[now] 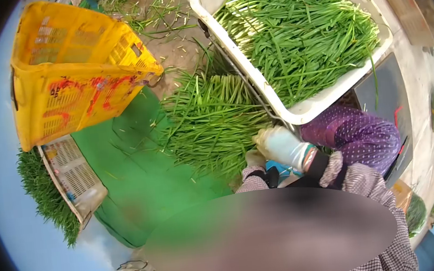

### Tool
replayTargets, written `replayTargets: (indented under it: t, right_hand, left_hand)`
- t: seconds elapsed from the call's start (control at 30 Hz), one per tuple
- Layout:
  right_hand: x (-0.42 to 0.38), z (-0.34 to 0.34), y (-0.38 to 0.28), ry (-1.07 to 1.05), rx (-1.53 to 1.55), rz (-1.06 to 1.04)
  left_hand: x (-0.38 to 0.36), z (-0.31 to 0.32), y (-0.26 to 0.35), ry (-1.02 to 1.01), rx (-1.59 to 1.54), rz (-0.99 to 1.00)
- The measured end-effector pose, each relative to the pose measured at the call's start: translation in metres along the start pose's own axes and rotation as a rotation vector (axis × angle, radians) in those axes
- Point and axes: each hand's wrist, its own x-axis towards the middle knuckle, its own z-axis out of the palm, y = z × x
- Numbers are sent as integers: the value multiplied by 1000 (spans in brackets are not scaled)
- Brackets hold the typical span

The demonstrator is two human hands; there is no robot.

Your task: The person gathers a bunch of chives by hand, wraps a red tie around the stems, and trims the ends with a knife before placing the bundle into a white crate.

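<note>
My right hand [282,143], in a pale work glove, is closed with bent fingers near the right edge of a pile of garlic chives [211,128]. What it grips, if anything, is too small or hidden to make out. Close beside it, my left hand [255,158], also gloved, is low at the near edge of the pile and partly covered by the right hand. Its fingers do not show clearly. Just beyond my hands stands a white crate [330,108] full of neatly laid garlic chives [304,36], their pale stem ends along the sides.
A yellow crate [81,102] stands tilted on the left. Green sheeting [151,163] covers the ground there. Greens fill a pale crate [75,174] at the far left. Loose trimmings lie on the brown ground [176,44]. A purple dotted trouser leg [357,134] is at right.
</note>
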Motion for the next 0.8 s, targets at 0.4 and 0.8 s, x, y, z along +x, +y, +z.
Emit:
replayTargets:
  t: [0.4, 0.8]
  right_hand:
    - [-16, 83, -37, -256, 174, 265]
    - [-51, 41, 3, -25, 119, 248]
  left_hand:
    - [-84, 71, 16, -165, 1006, 288]
    - [-91, 99, -18, -379, 1700, 322]
